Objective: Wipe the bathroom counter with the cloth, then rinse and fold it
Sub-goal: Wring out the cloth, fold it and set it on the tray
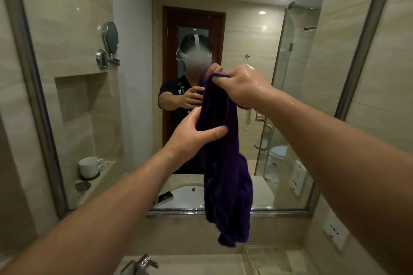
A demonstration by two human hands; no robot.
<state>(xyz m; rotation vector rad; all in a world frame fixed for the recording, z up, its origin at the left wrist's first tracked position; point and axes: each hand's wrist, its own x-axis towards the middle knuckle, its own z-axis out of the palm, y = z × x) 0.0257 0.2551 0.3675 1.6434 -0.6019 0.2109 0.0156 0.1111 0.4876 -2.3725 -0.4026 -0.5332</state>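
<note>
Now we hold the dark purple terry cloth [225, 185] up in front of the wall mirror [257, 29], and it hangs bunched from the middle of the view toward 6 o'clock, above the beige stone counter [196, 263]. Our right hand [241, 87], at 12 o'clock of the cloth, has its fingers curled tight round the top edge. Our left hand [192, 136], at 9 o'clock of the cloth, grips it lower down, thumb across the front and fingers behind. Both hands glisten wet, so we judge the rinse done and the fold just starting. Next we need to find two corners, shake the cloth flat and bring its edges together. The chrome faucet [145, 262] sits at 7 o'clock.
</note>
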